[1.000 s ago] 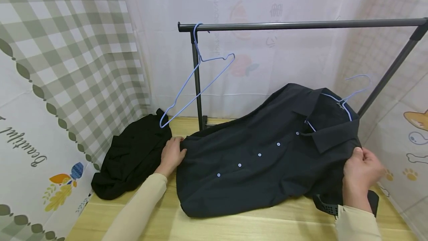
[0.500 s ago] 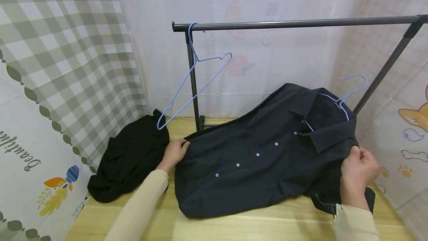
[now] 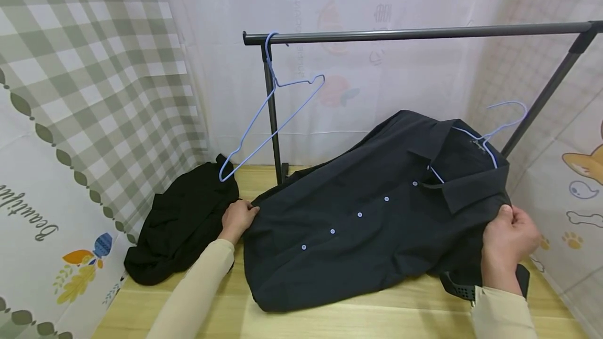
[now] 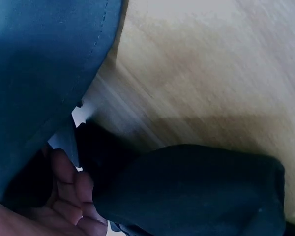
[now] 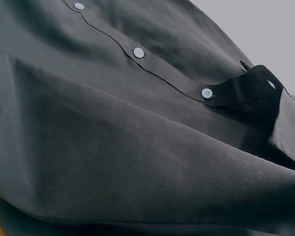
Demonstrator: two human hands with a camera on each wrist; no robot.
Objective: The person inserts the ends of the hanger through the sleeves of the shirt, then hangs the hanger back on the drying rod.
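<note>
Slightly farther left than half a second ago, the left hand [image 3: 239,219] pinches the lower end of one dark shirt [image 3: 377,245], spread across the middle and right of the wooden bench [image 3: 292,326]; the right hand [image 3: 511,234] pinches its collar end. Five buttons [image 3: 360,214] show. Of two blue hangers, one hanger [image 3: 494,130] sits inside the shirt, the other hanger [image 3: 258,114] on one rack [image 3: 414,33]. One black garment [image 3: 183,224] lies left. Checked cloth [image 3: 118,51] hangs left, white cloth [image 3: 377,88] far.

Checked curtain [image 3: 127,75], white backdrop [image 3: 414,77], wooden tabletop [image 3: 400,315]
</note>
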